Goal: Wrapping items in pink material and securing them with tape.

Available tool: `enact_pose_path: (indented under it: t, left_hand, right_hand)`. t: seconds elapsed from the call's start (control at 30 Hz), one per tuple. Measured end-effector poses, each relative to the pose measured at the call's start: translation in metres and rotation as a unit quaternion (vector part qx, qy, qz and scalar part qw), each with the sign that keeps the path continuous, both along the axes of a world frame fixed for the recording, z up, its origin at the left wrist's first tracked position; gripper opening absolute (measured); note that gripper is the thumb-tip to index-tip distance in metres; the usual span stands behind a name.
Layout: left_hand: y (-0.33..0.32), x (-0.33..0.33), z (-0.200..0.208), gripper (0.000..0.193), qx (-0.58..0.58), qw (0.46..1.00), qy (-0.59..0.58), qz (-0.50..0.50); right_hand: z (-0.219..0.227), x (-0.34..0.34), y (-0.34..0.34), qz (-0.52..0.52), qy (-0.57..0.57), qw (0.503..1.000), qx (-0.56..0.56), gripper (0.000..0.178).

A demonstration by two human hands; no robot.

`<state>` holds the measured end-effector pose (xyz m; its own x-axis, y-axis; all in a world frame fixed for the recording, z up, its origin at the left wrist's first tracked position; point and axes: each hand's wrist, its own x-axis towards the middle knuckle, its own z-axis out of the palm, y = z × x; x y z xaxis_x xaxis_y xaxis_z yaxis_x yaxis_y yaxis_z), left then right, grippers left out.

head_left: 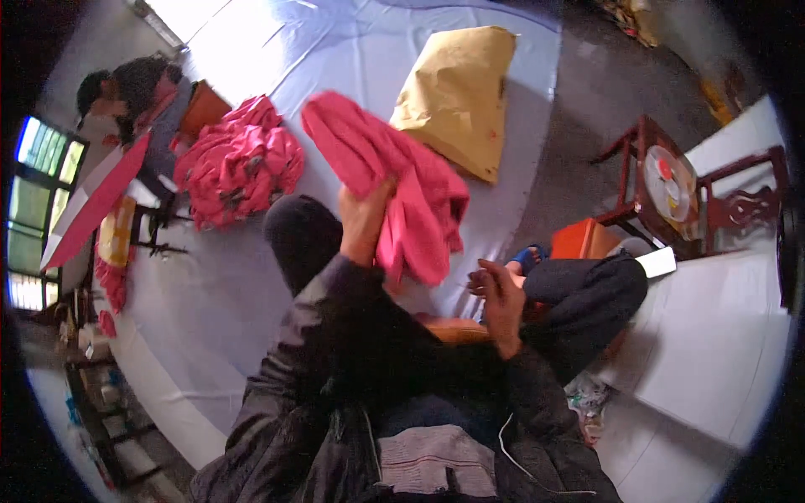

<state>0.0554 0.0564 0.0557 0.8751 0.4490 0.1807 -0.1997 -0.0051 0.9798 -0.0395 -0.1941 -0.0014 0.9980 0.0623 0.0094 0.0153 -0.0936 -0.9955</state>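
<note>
My left hand is closed around a bunched pink cloth piece and holds it up in front of my knees. One thick end of the cloth sticks out to the upper left, and looser folds hang down on the right. My right hand is apart from the cloth, above my right leg. Its fingers are curled in, and what they hold, if anything, is too small and dark to make out. To the left, a heap of crumpled pink cloth lies on the pale sheet.
Beyond the held cloth lies a large tan paper sack. At the right stand a dark wooden chair with a round clear lid-like thing on it and an orange box. Another person sits at the far left near pink cloth.
</note>
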Motion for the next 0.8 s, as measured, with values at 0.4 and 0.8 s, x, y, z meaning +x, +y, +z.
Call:
enact_pose_path:
  t: [0.4, 0.8]
  left_hand:
    - [0.23, 0.022, -0.017, 0.067, 0.472, 0.796, 0.007, 0.378]
    - [0.2, -0.205, -0.313, 0.031, 0.367, 0.897, 0.237, 0.061]
  right_hand:
    - [-0.029, -0.006, -0.007, 0.114, 0.102, 0.986, -0.071, 0.021]
    - [-0.061, -0.01, -0.009, 0.231, 0.027, 0.945, -0.23, 0.019]
